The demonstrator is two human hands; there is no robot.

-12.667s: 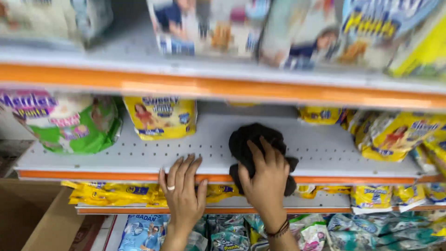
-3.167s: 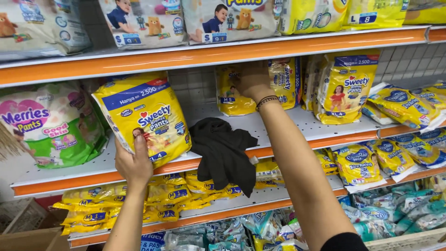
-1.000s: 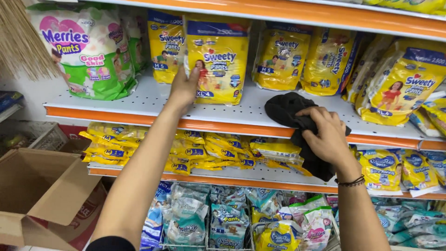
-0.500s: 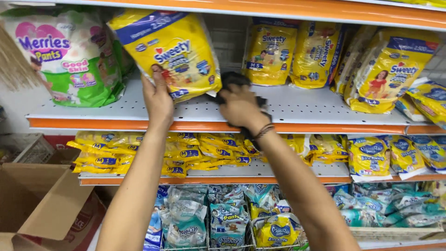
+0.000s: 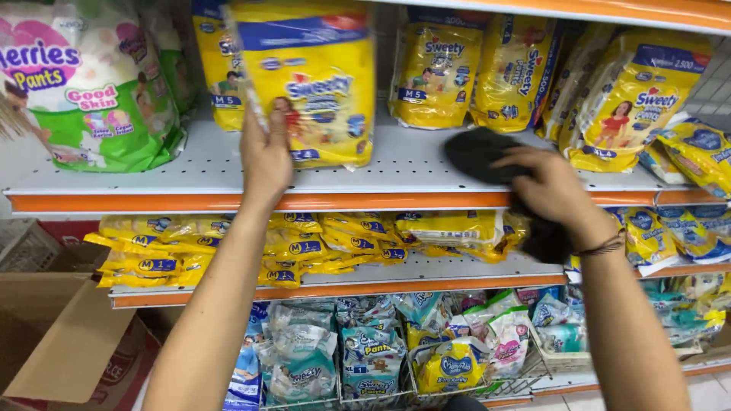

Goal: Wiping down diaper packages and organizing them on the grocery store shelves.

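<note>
Holding one yellow diaper pack [image 5: 308, 84] upright near the shelf [image 5: 114, 183] front edge, the left hand [image 5: 265, 156] clamped it; the right hand [image 5: 550, 186] pressed one dark cloth [image 5: 476, 152] onto bare shelf between packs.

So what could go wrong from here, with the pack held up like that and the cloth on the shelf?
The left hand grips the big yellow pack only by its lower left edge, so it could tip or slip off the white shelf. The right hand presses a black cloth close to the upright yellow packs behind; a wide swipe might knock them over. The cloth's hanging end could snag the small packs below.
</note>
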